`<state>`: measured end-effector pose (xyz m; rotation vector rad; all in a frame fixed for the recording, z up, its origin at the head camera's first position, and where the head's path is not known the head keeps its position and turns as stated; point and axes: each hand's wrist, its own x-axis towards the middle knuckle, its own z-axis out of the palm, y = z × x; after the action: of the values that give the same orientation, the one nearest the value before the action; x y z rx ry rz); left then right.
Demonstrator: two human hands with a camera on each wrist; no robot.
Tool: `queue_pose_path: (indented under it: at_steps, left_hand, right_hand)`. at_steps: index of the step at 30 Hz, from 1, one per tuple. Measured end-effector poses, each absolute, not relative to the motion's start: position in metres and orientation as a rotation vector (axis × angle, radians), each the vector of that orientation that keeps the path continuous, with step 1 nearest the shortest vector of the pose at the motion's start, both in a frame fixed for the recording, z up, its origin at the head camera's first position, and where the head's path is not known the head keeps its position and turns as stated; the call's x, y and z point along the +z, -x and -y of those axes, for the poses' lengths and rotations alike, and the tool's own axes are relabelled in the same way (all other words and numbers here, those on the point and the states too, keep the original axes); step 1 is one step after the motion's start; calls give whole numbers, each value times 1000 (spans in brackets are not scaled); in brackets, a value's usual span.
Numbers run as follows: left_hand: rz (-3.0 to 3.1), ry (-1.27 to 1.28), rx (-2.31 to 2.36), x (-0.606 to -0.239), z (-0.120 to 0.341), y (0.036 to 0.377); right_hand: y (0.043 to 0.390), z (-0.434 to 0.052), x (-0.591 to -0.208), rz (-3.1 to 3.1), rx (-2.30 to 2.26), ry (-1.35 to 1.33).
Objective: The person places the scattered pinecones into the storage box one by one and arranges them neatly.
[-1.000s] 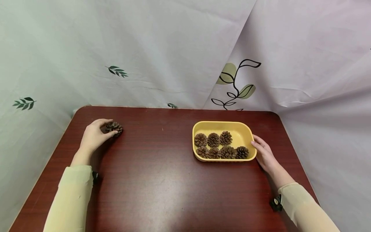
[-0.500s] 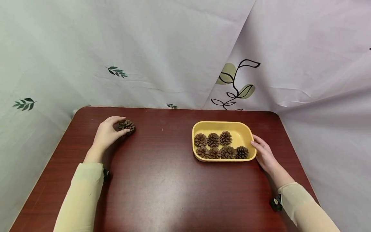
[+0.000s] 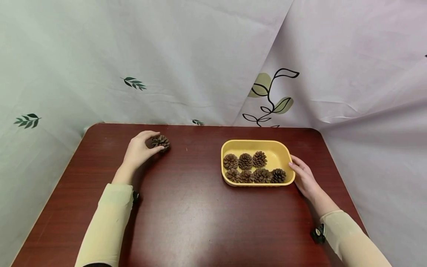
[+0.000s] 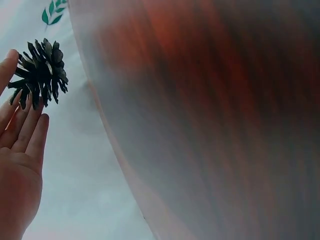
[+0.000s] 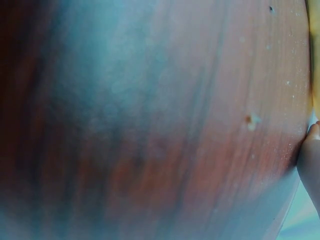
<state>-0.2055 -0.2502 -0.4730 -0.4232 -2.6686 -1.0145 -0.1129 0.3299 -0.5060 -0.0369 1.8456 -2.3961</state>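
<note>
Over the table's far left part, my left hand (image 3: 138, 151) pinches a brown pine cone (image 3: 161, 142) between thumb and fingers. The left wrist view shows that pine cone (image 4: 42, 74) with its scales spread, resting between the thumb and the fingers of the left hand (image 4: 21, 160). At the right, my right hand (image 3: 307, 181) holds the right end of a yellow tub (image 3: 256, 184), thumb on the rim, the other fingers partly hidden outside the wall. Several pine cones (image 3: 246, 161) lie inside in two rows. In the right wrist view only a bit of the right hand (image 5: 311, 162) shows.
The dark red wooden table (image 3: 186, 218) has rounded far corners. A pale cloth (image 3: 173, 63) with leaf prints hangs behind it and along both sides. Black devices are strapped to both wrists, such as the right wrist camera (image 3: 318, 233).
My left hand has carried the pine cone rightward across the far part of the table, toward the yellow tub. The right hand and the tub have stayed in place.
</note>
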Motion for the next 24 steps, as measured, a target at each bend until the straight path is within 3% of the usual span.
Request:
queue_pose_path:
  at_steps: [24]
  left_hand:
    - [2651, 546, -1164, -464, 173, 219]
  right_hand:
    - [112, -330, -505, -1851, -2384, 23]
